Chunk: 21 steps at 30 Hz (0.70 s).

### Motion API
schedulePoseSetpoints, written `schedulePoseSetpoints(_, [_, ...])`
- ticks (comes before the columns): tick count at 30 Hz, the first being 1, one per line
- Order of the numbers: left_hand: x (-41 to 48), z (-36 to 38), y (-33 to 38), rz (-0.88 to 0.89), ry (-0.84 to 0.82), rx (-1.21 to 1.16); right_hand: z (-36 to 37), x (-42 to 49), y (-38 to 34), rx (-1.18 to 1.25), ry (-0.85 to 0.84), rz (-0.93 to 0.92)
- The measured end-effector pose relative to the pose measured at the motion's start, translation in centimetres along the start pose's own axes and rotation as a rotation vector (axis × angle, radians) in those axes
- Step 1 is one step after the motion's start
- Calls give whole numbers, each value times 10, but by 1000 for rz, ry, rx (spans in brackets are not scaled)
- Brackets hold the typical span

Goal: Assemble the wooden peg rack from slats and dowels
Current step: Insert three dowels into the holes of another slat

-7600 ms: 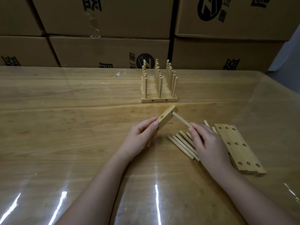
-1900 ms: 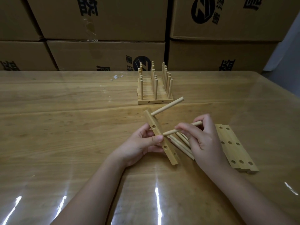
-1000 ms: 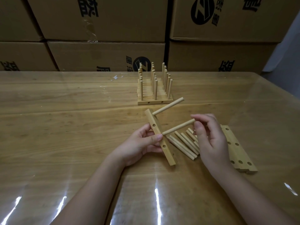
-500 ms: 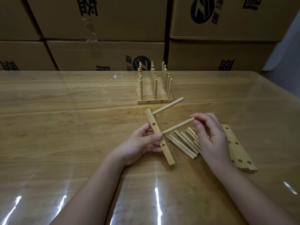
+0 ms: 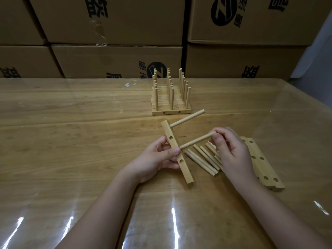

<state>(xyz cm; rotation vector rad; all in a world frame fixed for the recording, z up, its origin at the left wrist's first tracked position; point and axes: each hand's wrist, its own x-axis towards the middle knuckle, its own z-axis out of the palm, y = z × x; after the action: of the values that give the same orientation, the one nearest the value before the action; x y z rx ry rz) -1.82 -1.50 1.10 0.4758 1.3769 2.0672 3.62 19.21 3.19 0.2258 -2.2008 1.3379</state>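
Observation:
My left hand (image 5: 156,159) grips a wooden slat (image 5: 185,169) held tilted above the table, with round holes along its side. One dowel (image 5: 186,118) sticks out of the slat's upper end, pointing up and right. My right hand (image 5: 231,151) pinches the outer end of a second dowel (image 5: 196,142), whose other end meets the slat's middle next to my left thumb. Several loose dowels (image 5: 203,159) lie on the table under my hands. A stack of drilled slats (image 5: 260,160) lies to the right, partly hidden by my right hand.
A finished peg rack (image 5: 170,97) with several upright dowels stands farther back at the centre of the glossy wooden table (image 5: 71,141). Stacked cardboard boxes (image 5: 115,33) form a wall behind the table. The table's right edge runs diagonally at far right.
My right hand has picked a second dowel from the pile and brought its tip against the slat's middle. Over the last half second the hands have barely moved.

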Motion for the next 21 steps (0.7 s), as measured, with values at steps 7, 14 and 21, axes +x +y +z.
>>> schedulePoseSetpoints(7, [0, -2, 3, 27, 90, -158, 5, -6, -2, -145, -178, 107])
schedulePoseSetpoints(14, [3, -3, 4, 109, 279, -335, 13, -10, 1, -665, -448, -68])
schedulePoseSetpoints(21, [3, -7, 9, 162, 414, -494, 16, -10, -2, -756, -438, -84])
